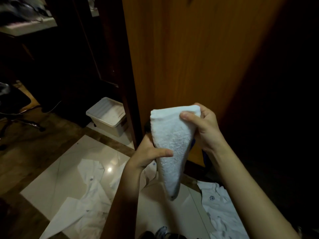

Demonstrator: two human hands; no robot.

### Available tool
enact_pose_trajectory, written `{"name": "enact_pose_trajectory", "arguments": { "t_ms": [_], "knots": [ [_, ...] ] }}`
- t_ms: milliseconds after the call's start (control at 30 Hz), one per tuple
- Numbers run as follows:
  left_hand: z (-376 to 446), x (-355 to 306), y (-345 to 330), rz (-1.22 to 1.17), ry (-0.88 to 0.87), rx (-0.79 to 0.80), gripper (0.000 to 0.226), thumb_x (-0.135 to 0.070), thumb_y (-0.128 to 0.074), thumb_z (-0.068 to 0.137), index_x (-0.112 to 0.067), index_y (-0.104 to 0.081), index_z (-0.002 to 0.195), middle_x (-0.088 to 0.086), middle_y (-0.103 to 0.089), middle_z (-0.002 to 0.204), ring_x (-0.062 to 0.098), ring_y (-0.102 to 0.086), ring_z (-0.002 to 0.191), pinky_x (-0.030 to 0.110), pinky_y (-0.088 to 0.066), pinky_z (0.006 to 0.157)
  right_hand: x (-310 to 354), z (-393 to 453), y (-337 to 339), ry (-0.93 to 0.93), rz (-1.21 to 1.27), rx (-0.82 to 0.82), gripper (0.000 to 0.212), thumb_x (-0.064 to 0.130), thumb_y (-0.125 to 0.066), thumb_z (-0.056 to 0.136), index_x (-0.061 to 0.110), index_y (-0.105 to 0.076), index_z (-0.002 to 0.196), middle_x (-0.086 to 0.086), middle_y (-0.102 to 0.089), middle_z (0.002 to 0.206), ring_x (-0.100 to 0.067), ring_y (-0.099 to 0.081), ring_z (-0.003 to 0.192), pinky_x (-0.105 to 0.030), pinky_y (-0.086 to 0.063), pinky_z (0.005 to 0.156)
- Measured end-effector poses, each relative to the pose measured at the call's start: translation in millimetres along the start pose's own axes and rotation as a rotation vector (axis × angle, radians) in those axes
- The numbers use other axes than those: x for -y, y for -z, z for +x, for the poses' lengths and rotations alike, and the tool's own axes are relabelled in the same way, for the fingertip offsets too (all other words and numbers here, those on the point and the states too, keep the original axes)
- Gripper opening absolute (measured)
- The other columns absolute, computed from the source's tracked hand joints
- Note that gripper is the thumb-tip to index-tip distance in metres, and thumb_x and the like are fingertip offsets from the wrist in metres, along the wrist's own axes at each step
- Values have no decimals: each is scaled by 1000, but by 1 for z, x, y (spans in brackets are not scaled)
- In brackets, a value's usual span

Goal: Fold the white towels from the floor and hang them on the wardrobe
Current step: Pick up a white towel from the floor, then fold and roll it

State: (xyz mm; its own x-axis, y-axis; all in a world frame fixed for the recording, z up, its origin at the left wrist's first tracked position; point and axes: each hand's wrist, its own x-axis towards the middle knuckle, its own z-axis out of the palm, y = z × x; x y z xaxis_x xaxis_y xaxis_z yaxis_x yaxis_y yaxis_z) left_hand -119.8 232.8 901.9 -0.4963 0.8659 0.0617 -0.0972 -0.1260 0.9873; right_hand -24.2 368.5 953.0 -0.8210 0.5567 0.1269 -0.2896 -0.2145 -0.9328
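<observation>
Towel (170, 144), white terry, folded to a tapering wedge, gripped by left hand (150, 154) and right hand (203, 128).

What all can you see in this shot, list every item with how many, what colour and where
towel: one, white, folded, held up in front of the wardrobe door by both hands
wardrobe door: one, orange-brown wood, upper middle
white garments: several, white with small dark emblems, spread on the floor at lower left and lower right
storage box: one, cream-white with lid, on the floor left of the wardrobe door
office chair: one, dark, only partly in view at the left edge
floor tiles: pale glossy, with a brown border strip
left hand: grips the towel's lower middle
right hand: pinches the towel's top corner
</observation>
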Motion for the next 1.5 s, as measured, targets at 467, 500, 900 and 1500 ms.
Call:
{"name": "enact_pose_trajectory", "arguments": {
  "t_ms": [467,500,900,1500],
  "knots": [
    [3,-1,-20,-98,28,-239,17,-13,-65,75,-15,-67,92,-9,-74,81,7,-71,80,20,-55,67,12,20,16,-186,-148,-24,39,48,-70,78,15,-73,99,-22,-66,109,-27,-59,95,-39,-41,89],
    [4,-5,-22,-133,31,-275,20,-17,-66,72,-14,-67,92,-6,-75,82,10,-71,80,23,-56,68,1,16,24,-230,-148,10,40,49,-70,78,16,-73,100,-19,-67,107,-28,-58,95,-40,-40,90],
    [5,-19,3,-298,156,-409,55,-51,-59,73,-18,-60,117,8,-67,119,20,-66,106,38,-52,91,-52,-31,28,-422,-152,209,49,30,-76,61,9,-67,104,-6,-72,105,-22,-68,99,-27,-55,76],
    [-5,-6,-11,-168,405,-122,44,-26,-72,72,-21,-57,114,-9,-73,86,8,-70,82,24,-55,69,-52,-18,29,-388,592,2,83,48,-76,71,8,-49,138,-19,-47,142,-35,-44,132,-50,-31,112]
  ]
}}
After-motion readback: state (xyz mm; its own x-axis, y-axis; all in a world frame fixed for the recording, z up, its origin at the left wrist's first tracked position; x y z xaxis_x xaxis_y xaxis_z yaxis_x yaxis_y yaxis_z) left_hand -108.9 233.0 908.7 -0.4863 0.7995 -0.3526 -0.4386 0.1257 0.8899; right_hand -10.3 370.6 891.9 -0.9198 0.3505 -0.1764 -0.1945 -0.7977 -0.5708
